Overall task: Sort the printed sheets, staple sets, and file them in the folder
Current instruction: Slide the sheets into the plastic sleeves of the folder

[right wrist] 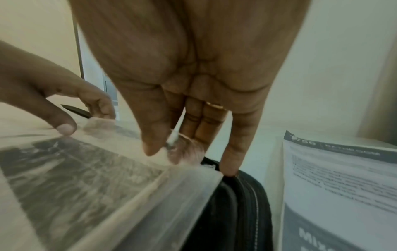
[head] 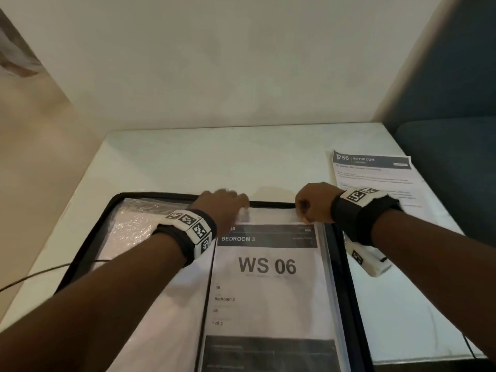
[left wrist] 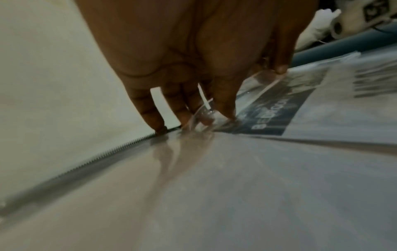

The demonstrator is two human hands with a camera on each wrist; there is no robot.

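Here, both hands — left hand (head: 224, 208) and right hand (head: 312, 202) — pinching the clear sleeve (head: 326, 264) top edge.

**Folder open, WS 06 set in a sleeve**

A black zip folder (head: 88, 253) is laid open and flat on the table, near and centre. Clear plastic sleeves (head: 128, 224) are seen inside it, crinkled and shiny on the left half. On the right half, a printed set (head: 267, 267) headed "BEDROOM 3" and "WS 06", marked "1 of 3", is held in a sleeve, upright to the viewer. A second set (head: 373, 167), headed "BATHROOM", is laid flat on the table, far right of the folder and slightly skewed.
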